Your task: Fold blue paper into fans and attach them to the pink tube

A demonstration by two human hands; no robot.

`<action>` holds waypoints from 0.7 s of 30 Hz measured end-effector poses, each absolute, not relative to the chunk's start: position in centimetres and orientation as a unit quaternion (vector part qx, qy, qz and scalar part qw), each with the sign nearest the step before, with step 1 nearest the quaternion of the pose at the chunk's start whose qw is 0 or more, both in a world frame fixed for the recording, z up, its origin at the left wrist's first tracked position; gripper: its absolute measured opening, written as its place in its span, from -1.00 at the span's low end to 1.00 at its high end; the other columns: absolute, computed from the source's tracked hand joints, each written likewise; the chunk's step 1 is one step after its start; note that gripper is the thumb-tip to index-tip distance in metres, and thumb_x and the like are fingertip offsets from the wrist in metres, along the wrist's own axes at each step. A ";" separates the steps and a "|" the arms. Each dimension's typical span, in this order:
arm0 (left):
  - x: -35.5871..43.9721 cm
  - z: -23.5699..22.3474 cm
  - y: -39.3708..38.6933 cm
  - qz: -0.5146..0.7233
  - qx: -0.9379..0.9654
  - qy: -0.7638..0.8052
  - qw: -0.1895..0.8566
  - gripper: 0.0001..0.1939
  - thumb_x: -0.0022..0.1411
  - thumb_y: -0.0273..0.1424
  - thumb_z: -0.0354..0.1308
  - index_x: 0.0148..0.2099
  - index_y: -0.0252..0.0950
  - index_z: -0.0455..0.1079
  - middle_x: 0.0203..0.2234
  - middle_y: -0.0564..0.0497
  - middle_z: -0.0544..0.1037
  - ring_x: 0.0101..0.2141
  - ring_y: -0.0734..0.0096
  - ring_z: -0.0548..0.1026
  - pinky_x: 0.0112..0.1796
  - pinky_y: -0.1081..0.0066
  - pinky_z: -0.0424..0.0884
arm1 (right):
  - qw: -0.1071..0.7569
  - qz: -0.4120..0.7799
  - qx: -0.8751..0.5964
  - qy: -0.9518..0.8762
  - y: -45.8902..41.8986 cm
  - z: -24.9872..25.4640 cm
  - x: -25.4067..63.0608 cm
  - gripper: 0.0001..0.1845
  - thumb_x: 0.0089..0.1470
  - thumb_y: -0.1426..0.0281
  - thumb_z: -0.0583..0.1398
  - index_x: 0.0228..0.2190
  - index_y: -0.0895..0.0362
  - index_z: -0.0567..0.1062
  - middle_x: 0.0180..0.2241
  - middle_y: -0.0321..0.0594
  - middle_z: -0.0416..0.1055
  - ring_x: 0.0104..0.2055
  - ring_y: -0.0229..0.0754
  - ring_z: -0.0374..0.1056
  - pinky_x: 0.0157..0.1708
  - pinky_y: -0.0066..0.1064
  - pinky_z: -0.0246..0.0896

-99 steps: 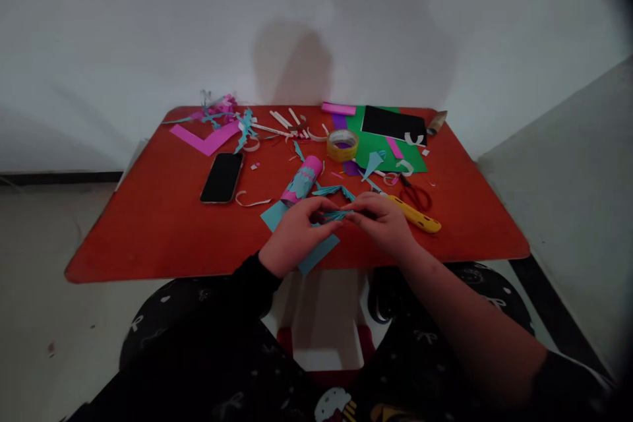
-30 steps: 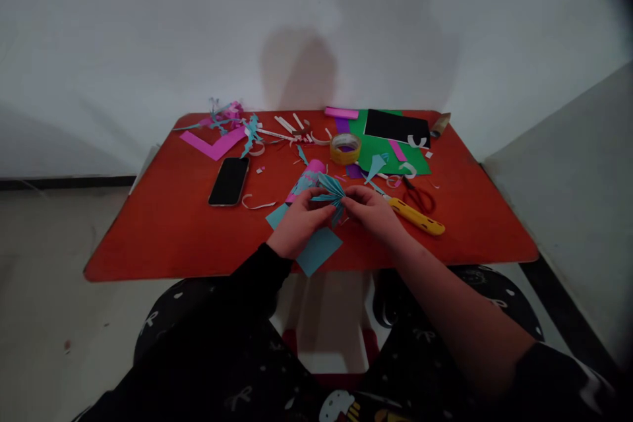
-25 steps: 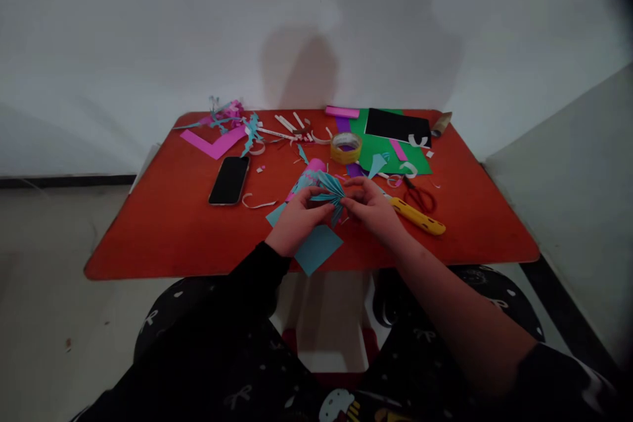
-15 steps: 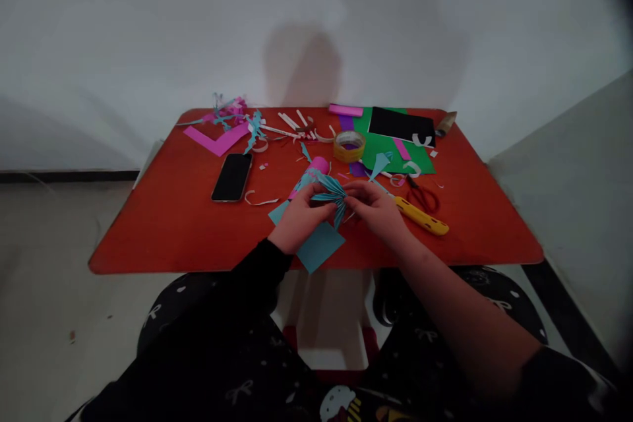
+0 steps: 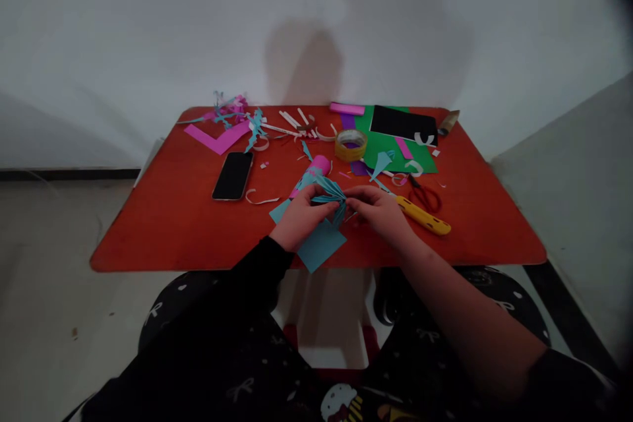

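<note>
A pleated light-blue paper fan (image 5: 328, 188) is held between my two hands above the front middle of the table. My left hand (image 5: 304, 214) pinches its folds from the left, thumb on the near side. With thumb and fingers closed, my right hand (image 5: 378, 211) grips the gathered point of the fan at its right. Below lies a flat light-blue paper sheet (image 5: 321, 247), partly covered by my left hand. Just behind stands or lies a pink and blue paper roll (image 5: 319, 166), its lower part hidden by the fan and my hand.
The red table (image 5: 163, 231) carries a phone (image 5: 233, 176) at left, a tape roll (image 5: 351, 145), a yellow cutter (image 5: 423, 216) and scissors (image 5: 426, 198) at right. Green paper (image 5: 380, 158) and a black sheet (image 5: 403, 124) lie behind, with paper scraps about. A wall (image 5: 198, 26) stands at the back.
The fan's folds have drawn closer together, its lower part narrower at the pinched point. My right hand's fingers have shifted slightly at that point. Other things stay in place.
</note>
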State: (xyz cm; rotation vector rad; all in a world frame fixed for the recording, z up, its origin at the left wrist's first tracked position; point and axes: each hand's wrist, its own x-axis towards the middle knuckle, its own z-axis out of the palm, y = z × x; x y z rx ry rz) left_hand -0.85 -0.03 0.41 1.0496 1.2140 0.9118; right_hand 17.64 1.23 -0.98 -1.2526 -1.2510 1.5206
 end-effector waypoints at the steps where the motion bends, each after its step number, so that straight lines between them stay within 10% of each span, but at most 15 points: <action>1: -0.9 0.3 0.0 0.395 0.457 0.523 0.601 -0.68 0.06 -0.33 0.40 -0.14 -0.29 0.47 -0.37 0.03 0.60 -0.36 0.39 0.53 -0.26 0.39 0.43 | 0.395 0.602 -0.495 -0.486 1.2 -1.0 17.6 -0.68 -0.10 0.23 0.39 -0.26 0.09 0.60 -0.48 -0.29 0.54 -0.50 -0.21 0.44 -0.55 -0.39 0.41; 21: -1.0 0.4 0.0 0.372 0.464 0.527 0.607 -0.73 0.09 -0.27 0.39 -0.21 -0.25 0.43 -0.44 0.03 0.57 -0.47 0.41 0.47 -0.41 0.41 0.30 | 0.405 0.622 -0.486 -0.461 0.9 -0.9 17.5 -0.62 -0.14 0.20 0.42 -0.26 0.09 0.57 -0.45 -0.29 0.53 -0.50 -0.22 0.43 -0.54 -0.38 0.38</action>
